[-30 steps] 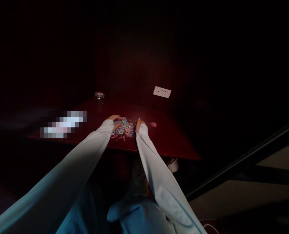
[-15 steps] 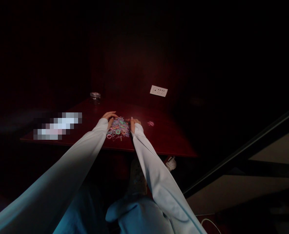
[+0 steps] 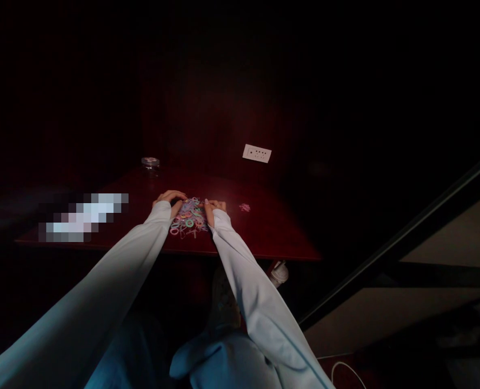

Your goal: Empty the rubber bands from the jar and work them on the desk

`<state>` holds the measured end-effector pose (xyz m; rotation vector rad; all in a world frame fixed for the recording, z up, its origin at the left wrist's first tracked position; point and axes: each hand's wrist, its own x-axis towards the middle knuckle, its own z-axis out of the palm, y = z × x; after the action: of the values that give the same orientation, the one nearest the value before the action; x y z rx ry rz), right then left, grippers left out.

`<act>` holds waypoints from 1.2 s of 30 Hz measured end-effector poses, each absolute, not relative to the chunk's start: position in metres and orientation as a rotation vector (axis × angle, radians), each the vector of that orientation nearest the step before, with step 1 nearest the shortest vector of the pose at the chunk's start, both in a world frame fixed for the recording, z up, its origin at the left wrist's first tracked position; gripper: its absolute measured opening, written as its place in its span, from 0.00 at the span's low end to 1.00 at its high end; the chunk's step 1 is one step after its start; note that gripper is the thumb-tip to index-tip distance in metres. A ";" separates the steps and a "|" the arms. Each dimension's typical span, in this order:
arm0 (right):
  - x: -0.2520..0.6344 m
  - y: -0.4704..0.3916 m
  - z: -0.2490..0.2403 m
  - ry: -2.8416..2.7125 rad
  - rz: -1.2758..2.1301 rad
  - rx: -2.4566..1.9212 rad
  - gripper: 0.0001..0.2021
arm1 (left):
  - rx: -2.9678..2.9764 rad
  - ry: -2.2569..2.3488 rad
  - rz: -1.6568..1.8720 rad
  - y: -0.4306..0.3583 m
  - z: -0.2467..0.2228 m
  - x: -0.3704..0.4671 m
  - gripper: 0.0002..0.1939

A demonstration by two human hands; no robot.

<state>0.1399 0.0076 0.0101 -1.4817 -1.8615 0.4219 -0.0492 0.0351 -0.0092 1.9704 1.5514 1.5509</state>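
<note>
- Dark red is the table [image 3: 264,232] before me, and on it, near the edge closest to me, lies the pile of small coloured bands [image 3: 189,220], between my 2 hands.
- My left hand [image 3: 169,198] is curved at the left side of this pile; the thumb and the fingers stand apart, with the fingers reaching to its far side.
- My right hand [image 3: 216,207] is at the right side of the same pile, with the thumb raised and the other fingers bent; I cannot tell if some band is held in it.
- In the pile I see loops of green, pink, orange and pale purple, lying across each other.
- To the right of my right hand, well apart from the big pile, is 1 small pink heap [image 3: 245,207].
- At the far left part of the table stands 1 clear jar [image 3: 151,167], with its lid on.
- Behind the table, 1 white socket plate [image 3: 257,153] is on the wall.
- At the left, 1 bright thing [image 3: 90,213] is pixelated, so I cannot name it.
- White sleeves [image 3: 250,292] cover both my arms.
</note>
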 end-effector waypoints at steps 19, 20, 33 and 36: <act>0.140 0.009 0.006 -1.926 0.365 -1.449 0.21 | 2.062 1.650 1.439 0.033 -0.019 -0.043 0.14; 0.140 0.008 0.006 -1.930 0.365 -1.453 0.21 | 2.062 1.655 1.422 0.033 -0.018 -0.043 0.13; 0.144 0.000 0.012 -1.993 0.211 -1.327 0.10 | 2.161 1.485 1.387 0.031 -0.014 -0.042 0.14; 0.145 0.001 0.013 -1.970 0.204 -1.326 0.08 | 2.180 1.465 1.373 0.029 -0.013 -0.042 0.14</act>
<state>0.1449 0.0009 0.0134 -1.3263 -1.9695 0.2041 -0.0420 0.0293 -0.0130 2.1797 1.4648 1.3729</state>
